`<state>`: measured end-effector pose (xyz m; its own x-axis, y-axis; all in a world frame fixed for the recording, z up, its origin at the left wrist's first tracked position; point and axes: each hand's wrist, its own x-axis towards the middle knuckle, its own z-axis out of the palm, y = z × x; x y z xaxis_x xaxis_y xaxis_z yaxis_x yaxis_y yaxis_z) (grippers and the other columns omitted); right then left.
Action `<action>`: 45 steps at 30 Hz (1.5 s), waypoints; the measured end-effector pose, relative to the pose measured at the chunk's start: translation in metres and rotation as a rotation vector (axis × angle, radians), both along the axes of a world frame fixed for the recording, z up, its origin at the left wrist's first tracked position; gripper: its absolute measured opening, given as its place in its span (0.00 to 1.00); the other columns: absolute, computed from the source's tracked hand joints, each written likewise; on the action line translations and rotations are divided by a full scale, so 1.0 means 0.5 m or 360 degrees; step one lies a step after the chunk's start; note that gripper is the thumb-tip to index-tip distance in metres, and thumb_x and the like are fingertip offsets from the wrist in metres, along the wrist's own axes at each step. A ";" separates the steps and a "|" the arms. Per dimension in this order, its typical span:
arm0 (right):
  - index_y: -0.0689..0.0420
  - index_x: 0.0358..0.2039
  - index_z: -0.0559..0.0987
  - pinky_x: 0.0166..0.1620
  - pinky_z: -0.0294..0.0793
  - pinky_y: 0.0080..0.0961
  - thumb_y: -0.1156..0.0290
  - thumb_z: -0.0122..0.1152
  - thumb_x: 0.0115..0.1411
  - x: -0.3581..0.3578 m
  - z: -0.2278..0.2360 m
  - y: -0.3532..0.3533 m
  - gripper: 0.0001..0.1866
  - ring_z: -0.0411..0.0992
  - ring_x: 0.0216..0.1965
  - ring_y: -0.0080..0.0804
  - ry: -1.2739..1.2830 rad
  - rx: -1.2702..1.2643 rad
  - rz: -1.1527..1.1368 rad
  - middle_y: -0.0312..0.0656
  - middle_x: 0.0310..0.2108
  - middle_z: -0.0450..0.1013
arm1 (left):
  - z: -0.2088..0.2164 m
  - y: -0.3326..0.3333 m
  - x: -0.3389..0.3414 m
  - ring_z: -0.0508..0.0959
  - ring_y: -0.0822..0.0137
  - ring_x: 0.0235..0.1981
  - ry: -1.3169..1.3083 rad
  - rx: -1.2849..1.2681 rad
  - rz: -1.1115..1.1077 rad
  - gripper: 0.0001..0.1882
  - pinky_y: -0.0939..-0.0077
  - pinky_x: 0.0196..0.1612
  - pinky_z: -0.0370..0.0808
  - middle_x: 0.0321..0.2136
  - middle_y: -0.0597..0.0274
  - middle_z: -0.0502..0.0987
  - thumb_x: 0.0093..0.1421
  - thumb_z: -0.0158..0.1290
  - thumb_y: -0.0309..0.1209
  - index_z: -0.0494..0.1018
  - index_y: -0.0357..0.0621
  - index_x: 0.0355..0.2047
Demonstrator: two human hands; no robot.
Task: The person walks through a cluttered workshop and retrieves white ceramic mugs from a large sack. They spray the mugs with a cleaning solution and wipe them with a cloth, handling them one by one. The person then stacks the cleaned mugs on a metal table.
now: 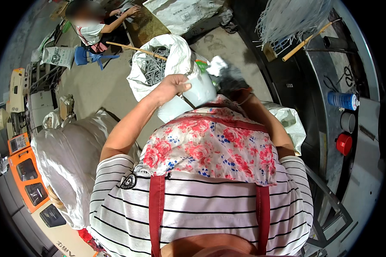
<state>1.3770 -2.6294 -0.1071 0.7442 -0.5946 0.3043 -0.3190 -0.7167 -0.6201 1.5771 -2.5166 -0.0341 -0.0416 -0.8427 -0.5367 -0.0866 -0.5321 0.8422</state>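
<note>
My left hand (175, 88) is bare and closed, its thumb pressing on the upper part of a pale bluish-white, smooth, curved plastic piece (203, 89). The lower part of that piece (174, 109), across a narrow dark gap, lies against my floral apron (210, 143). Close by on the right, my right hand (232, 80) wears a dark glove and is smeared by motion. Something white and crumpled (217, 65) shows at its fingertips; whether it is a rag or part of the glove I cannot make out.
Beyond my hands stands a white woven sack (137, 79) of grey plastic strips (155, 70), with a wooden stick (133, 49) across it. A large white sack (68, 150) is at left. A blue spray can (343, 100) and red cup (343, 144) stand right. Another person (90, 32) works far left.
</note>
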 end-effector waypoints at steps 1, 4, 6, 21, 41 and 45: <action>0.55 0.40 0.73 0.34 0.70 0.25 0.69 0.57 0.53 -0.028 0.016 -0.012 0.13 0.70 0.33 0.32 0.0059 -0.0351 0.0028 0.42 0.33 0.70 | -0.004 0.001 0.011 0.59 0.81 0.16 0.0014 -0.0032 0.0069 0.09 0.86 0.19 0.56 0.15 0.75 0.63 0.57 0.51 0.31 0.68 0.42 0.21; 0.55 0.40 0.73 0.32 0.69 0.24 0.71 0.52 0.56 -0.031 0.066 0.008 0.10 0.70 0.31 0.29 0.0019 0.0302 -0.0057 0.40 0.34 0.70 | -0.006 -0.005 0.017 0.57 0.81 0.14 0.0092 -0.0059 0.0199 0.08 0.86 0.17 0.53 0.15 0.73 0.63 0.59 0.48 0.32 0.67 0.43 0.26; 0.59 0.39 0.72 0.33 0.68 0.26 0.69 0.54 0.56 -0.012 0.040 0.053 0.12 0.69 0.30 0.33 -0.0604 0.1126 0.0061 0.44 0.32 0.70 | -0.009 -0.010 0.011 0.56 0.82 0.14 0.0176 -0.0036 0.0261 0.07 0.86 0.16 0.52 0.16 0.73 0.64 0.59 0.47 0.32 0.66 0.42 0.29; 0.53 0.35 0.74 0.32 0.69 0.36 0.66 0.57 0.46 -0.027 -0.037 0.002 0.13 0.69 0.31 0.44 -0.0009 -0.0183 -0.0131 0.46 0.31 0.71 | 0.007 -0.006 0.003 0.65 0.83 0.22 0.0357 -0.0208 -0.0056 0.07 0.89 0.25 0.62 0.25 0.72 0.70 0.58 0.49 0.30 0.67 0.40 0.34; 0.58 0.34 0.74 0.29 0.69 0.37 0.66 0.50 0.55 0.019 0.074 0.022 0.10 0.71 0.29 0.43 -0.0510 0.0170 -0.0383 0.48 0.32 0.71 | 0.049 -0.063 -0.021 0.70 0.74 0.39 -0.0268 -0.0603 -0.0197 0.21 0.81 0.45 0.65 0.39 0.61 0.73 0.53 0.55 0.30 0.68 0.39 0.47; 0.58 0.31 0.74 0.27 0.69 0.33 0.67 0.48 0.57 0.002 0.090 0.013 0.09 0.70 0.24 0.41 -0.0493 -0.0202 -0.0619 0.46 0.26 0.71 | -0.007 -0.045 0.012 0.68 0.68 0.47 -0.0145 -0.0391 0.0108 0.37 0.76 0.51 0.63 0.45 0.56 0.70 0.51 0.57 0.36 0.52 0.39 0.57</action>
